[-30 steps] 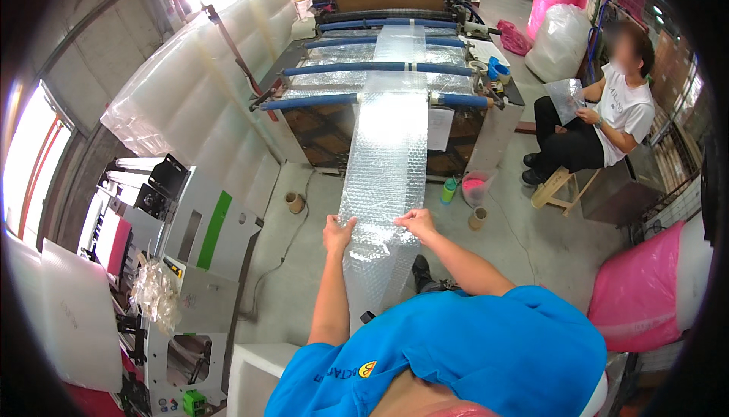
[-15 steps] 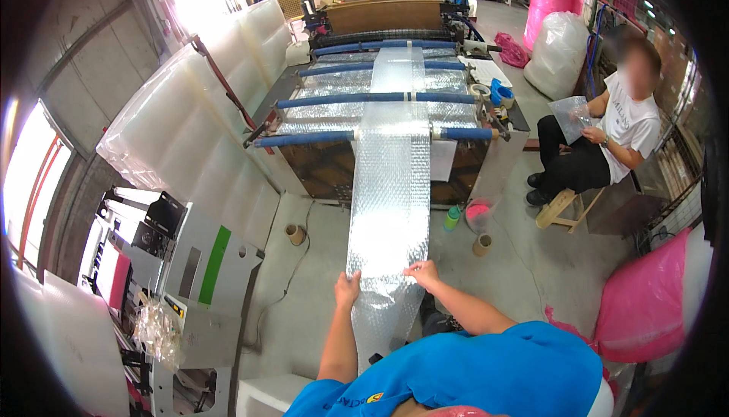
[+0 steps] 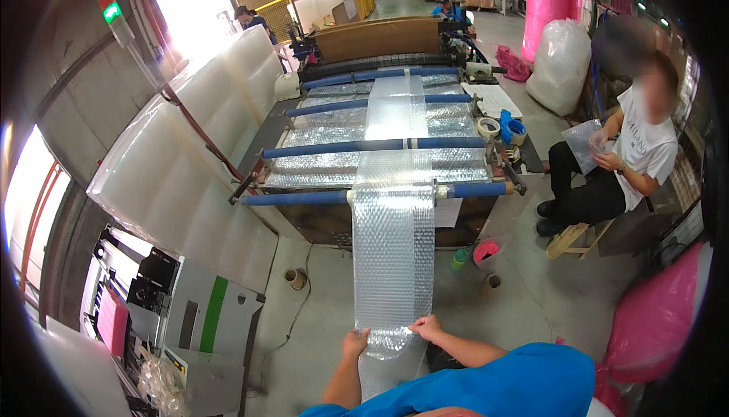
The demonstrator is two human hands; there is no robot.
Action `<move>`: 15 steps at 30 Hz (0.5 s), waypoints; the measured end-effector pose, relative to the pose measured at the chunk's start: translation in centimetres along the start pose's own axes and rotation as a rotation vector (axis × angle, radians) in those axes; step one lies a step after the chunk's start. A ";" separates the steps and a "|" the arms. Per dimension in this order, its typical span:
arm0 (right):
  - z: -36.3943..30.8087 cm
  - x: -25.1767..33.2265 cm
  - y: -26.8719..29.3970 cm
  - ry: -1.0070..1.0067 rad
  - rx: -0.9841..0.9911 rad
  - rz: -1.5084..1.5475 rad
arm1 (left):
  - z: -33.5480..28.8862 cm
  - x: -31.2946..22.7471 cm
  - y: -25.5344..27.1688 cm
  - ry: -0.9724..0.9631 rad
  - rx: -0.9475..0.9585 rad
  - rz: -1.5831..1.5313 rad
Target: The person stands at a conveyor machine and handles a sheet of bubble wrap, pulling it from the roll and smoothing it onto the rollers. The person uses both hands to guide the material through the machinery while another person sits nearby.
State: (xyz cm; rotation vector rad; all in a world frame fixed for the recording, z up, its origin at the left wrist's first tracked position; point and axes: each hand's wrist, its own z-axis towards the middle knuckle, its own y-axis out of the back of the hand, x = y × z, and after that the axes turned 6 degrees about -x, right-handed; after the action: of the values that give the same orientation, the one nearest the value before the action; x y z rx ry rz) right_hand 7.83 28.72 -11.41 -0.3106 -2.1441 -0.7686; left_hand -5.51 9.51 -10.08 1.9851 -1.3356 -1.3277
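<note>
A long strip of clear bubble wrap (image 3: 393, 265) runs down from the blue-covered rollers of a machine toward my body. At its left edge my left hand (image 3: 355, 344) is closed, with the film pinched between thumb and fingers. My right hand (image 3: 427, 329) pinches the opposite side a little farther from me. Between the two hands a shiny crosswise line shows in the wrap. The lower end of the strip passes in front of my blue shirt (image 3: 486, 379), where its end is out of sight.
Ahead, the front blue roller (image 3: 300, 198) spans the machine. Tape rolls (image 3: 513, 130) lie at its right side. A seated person (image 3: 642, 147) holds a clear bag. On the floor are a green bottle (image 3: 459, 259), a pink-filled tub (image 3: 486, 249) and a cardboard tube (image 3: 295, 278).
The view has tilted upward, so the machine and my hands sit lower in the picture. Both hands keep their grip on the bubble wrap.
</note>
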 end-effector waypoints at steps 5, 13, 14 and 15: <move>5.3 3.1 2.3 0.068 -0.090 -0.062 | 5.6 -3.3 -2.2 -0.060 -0.052 -0.052; 9.8 8.5 5.4 0.259 -0.173 0.088 | 8.9 -10.5 1.3 -0.181 -0.195 -0.075; 10.2 9.0 5.7 0.300 -0.207 0.087 | 8.2 -12.1 2.7 -0.175 -0.178 -0.148; 10.5 9.7 6.3 0.328 -0.227 0.132 | 6.5 -14.5 4.6 -0.171 -0.155 -0.219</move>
State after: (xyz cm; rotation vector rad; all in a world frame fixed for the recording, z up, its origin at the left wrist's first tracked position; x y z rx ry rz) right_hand -1.95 39.72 -6.32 -0.4094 -1.7164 -0.9195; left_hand -14.71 21.06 -2.70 1.9922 -1.0707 -1.6814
